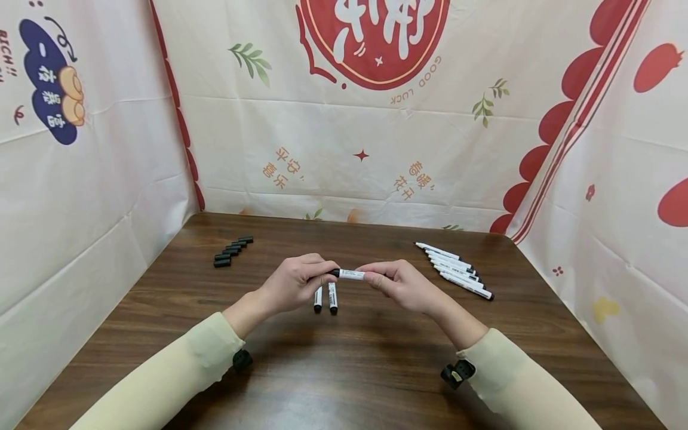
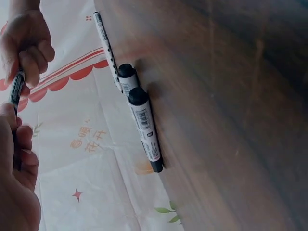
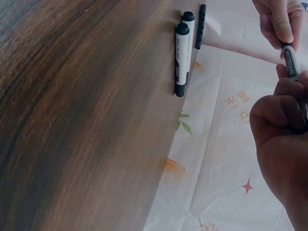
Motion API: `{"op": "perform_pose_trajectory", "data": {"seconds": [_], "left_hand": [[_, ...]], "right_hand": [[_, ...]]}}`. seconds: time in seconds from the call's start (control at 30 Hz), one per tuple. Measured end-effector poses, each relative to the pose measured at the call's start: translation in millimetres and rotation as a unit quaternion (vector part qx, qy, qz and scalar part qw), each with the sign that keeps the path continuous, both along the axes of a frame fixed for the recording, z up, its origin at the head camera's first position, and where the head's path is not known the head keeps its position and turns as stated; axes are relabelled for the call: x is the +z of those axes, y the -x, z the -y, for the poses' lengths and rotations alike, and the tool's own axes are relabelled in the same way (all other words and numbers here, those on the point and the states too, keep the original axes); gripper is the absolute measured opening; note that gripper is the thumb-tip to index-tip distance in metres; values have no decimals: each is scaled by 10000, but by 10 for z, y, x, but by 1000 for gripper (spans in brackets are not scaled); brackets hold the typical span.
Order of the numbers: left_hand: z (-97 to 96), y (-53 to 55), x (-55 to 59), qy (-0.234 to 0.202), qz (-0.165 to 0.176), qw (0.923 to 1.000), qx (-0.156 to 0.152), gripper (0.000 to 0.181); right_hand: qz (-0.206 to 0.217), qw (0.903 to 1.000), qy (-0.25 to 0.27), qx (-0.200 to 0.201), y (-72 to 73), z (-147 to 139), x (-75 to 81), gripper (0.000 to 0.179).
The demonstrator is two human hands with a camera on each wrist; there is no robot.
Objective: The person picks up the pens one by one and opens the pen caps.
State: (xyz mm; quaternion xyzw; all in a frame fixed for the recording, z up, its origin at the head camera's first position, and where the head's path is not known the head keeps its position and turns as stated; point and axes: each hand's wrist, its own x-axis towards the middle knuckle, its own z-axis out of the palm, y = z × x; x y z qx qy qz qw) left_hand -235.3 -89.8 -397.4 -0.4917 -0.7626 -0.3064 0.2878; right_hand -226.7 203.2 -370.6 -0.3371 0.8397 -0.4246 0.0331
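A white marker (image 1: 352,275) with black ends is held level over the middle of the table, between both hands. My left hand (image 1: 294,282) pinches its black end with thumb and fingers. My right hand (image 1: 404,288) grips the opposite end, its fingers covering that tip. Just below and nearer to me, two more white markers lie side by side, a left one (image 1: 318,300) and a right one (image 1: 333,300), black ends towards me. In the right wrist view, the held marker's printed barrel (image 3: 290,61) shows between the two hands.
On the left of the brown wooden table (image 1: 322,370), several black marker caps (image 1: 230,251) lie in a slanting row. At the right, several white markers (image 1: 457,272) form another row, the farthest with a bare tip. A printed cloth (image 1: 333,131) hangs around the table's back and sides.
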Motion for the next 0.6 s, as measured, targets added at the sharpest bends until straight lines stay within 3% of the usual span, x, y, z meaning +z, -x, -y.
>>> {"op": "perform_pose_trajectory", "data": {"seconds": [0.1, 0.2, 0.33, 0.4, 0.5, 0.6], "left_hand": [[4, 5, 13, -88, 300, 9994, -142, 18], [22, -5, 34, -196, 879, 9957, -197, 14], [47, -20, 64, -295, 1648, 9858, -150, 14], [57, -22, 70, -305, 1816, 9828, -109, 15], [65, -18, 67, -255, 1715, 9848, -60, 17], [61, -8, 61, -241, 1340, 9907, -54, 18]], "right_hand": [[-188, 9998, -66, 32, 1, -19, 4, 29], [-863, 9961, -72, 161, 10, -19, -23, 29], [-1962, 9801, -48, 289, 26, 1, -77, 32], [-2237, 9742, -25, 294, 24, 18, -96, 33], [-1987, 9798, 5, 225, 4, 38, -103, 31], [-1254, 9921, 29, 26, -24, 47, -76, 28]]}}
